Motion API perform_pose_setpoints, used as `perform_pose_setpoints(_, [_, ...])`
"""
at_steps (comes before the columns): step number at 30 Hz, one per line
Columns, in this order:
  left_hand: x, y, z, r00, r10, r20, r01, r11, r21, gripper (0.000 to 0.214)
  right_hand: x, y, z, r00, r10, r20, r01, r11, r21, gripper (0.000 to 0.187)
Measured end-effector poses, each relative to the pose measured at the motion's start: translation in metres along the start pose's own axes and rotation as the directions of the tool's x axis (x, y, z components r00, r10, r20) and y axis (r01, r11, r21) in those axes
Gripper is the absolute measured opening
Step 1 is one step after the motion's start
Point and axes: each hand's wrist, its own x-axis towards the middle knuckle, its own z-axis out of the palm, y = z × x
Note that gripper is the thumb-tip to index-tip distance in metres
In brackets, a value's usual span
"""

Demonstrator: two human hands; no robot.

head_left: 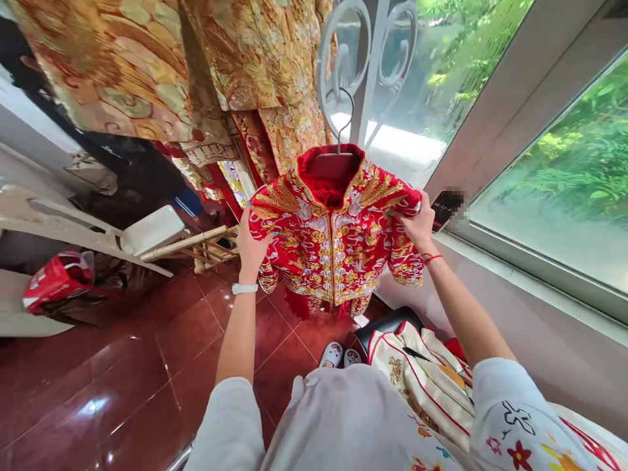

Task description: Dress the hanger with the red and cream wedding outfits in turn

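Note:
A red jacket point(336, 245) with heavy gold and silver embroidery hangs on a metal hanger point(343, 131) hooked on a white scrolled window grille point(366, 59). My left hand point(255, 245) grips the jacket's left shoulder and sleeve. Its right shoulder is pinched by my right hand point(417, 226), which wears a red cord at the wrist. Both hands are closed on the fabric. On my left wrist there is a white band point(244, 288).
Gold embroidered garments point(186, 65) hang at upper left. A cream embroidered garment point(426, 376) lies over a black seat point(387, 324) at lower right. A phone point(444, 208) rests on the window sill. White chair point(98, 229), red bag point(56, 278), red tiled floor point(122, 379) at left.

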Motion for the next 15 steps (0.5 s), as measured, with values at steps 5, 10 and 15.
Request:
perform_pose_setpoints(5, [-0.062, 0.064, 0.07, 0.97, 0.222, -0.095, -0.205, 0.965, 0.163, 0.065, -0.006, 0.004, 0.004, 0.999, -0.002, 0.05, 0.003, 1.0, -0.028, 0.073])
perform_pose_setpoints(10, [-0.076, 0.128, 0.148, 0.552, 0.548, 0.628, -0.661, 0.747, -0.07, 0.064, -0.006, 0.01, -0.016, 0.979, -0.04, 0.2, 0.045, 0.999, -0.016, 0.075])
perform_pose_setpoints(15, [-0.053, 0.121, 0.184, 0.554, 0.442, 0.705, -0.617, 0.787, -0.009, 0.064, 0.0, 0.005, -0.024, 0.952, -0.019, 0.305, 0.017, 1.0, 0.009, 0.073])
